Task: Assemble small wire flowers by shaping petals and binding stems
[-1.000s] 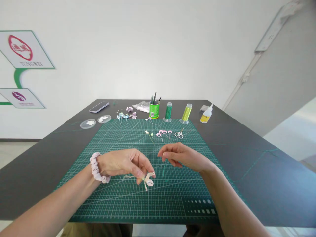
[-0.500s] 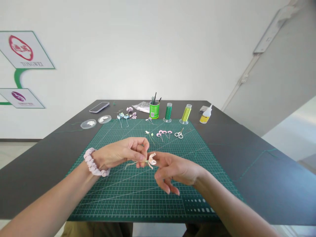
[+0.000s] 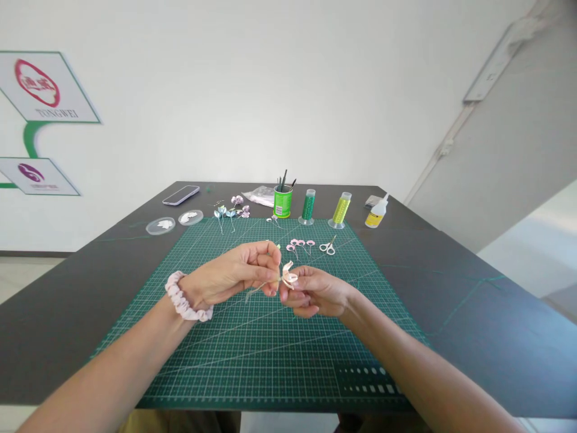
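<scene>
My left hand (image 3: 252, 267), with a pale pink scrunchie (image 3: 183, 299) on its wrist, pinches the thin stem of a small artificial flower (image 3: 289, 276). The flower has cream-pink petals that face right, and its loose stem ends trail out to the left below the palm. My right hand (image 3: 318, 291) is closed at the petals, thumb and curled fingers pressed to their right side. Both hands are raised above a green cutting mat (image 3: 252, 361). Part of the flower is hidden by the fingers.
Beyond my hands lie pink looped wire petals (image 3: 301, 243) and small scissors (image 3: 329, 246). Farther back stand a green can of tools (image 3: 282, 202), two thread spools (image 3: 308, 207), and a glue bottle (image 3: 377, 211). Finished flowers (image 3: 231, 211), dishes (image 3: 161, 225) and a phone (image 3: 181, 195) are at left.
My right hand has moved up, its fingers curling from spread to closed at the petals. My left hand has shifted slightly right and up with the flower.
</scene>
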A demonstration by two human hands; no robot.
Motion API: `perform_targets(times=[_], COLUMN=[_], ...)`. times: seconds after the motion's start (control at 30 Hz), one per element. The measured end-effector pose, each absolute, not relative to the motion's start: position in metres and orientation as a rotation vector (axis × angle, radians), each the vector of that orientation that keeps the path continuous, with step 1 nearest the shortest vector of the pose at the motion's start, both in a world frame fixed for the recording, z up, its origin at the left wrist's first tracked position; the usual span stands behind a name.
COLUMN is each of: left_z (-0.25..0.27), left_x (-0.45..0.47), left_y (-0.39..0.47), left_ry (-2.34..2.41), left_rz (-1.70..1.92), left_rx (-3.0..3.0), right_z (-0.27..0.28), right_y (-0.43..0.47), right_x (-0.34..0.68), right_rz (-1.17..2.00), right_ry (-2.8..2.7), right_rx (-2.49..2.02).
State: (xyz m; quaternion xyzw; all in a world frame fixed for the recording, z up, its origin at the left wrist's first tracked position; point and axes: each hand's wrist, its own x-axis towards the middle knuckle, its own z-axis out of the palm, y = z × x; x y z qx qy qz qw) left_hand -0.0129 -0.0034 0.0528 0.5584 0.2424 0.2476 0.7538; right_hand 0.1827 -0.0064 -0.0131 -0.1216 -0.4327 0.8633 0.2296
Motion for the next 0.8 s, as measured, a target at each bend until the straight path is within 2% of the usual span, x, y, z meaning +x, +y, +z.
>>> perform_targets(times=[0.27, 0.57, 0.8], left_z=[0.049, 0.037, 0.03], left_x=[-0.005, -0.003, -0.004], left_y=[-0.003, -0.001, 0.0], left_ry=[0.573, 0.711, 0.769], left_rz=[0.463, 0.355, 0.374], left_rx=[1.351, 1.656, 1.709], right_z=[-0.007, 0.027, 0.037], right_y=[0.007, 0.0, -0.011], right_x=[0.195, 0.2, 0.201], right_rz=[2.164, 1.571, 1.162], right_ry=[-1.316, -1.768, -1.967], right_rx=[-0.565, -0.992, -1.097])
